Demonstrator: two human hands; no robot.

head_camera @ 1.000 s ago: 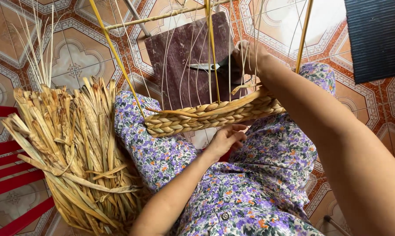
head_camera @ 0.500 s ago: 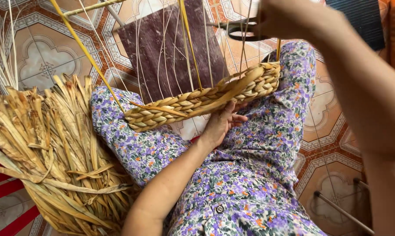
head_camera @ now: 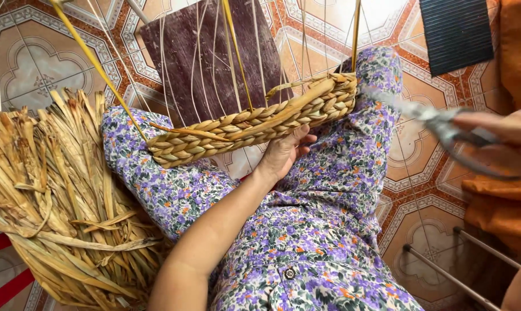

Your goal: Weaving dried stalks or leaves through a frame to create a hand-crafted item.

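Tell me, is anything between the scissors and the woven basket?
Nothing visible. The right hand holds the scissors out to the side, blades pointing at the basket edge, with only open air and the flowery lap between. The left hand props the basket from beneath.

Place: home craft corner | patterned floor tiles (head_camera: pixel 30 75) underfoot | heap of dried reed leaves (head_camera: pixel 59 201) beside the seat | half-woven basket (head_camera: pixel 254 124) on lap

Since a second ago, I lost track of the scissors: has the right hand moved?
Yes. The right hand, gripping the scissors, has swung from above the purple board out to the right, past the woven band.
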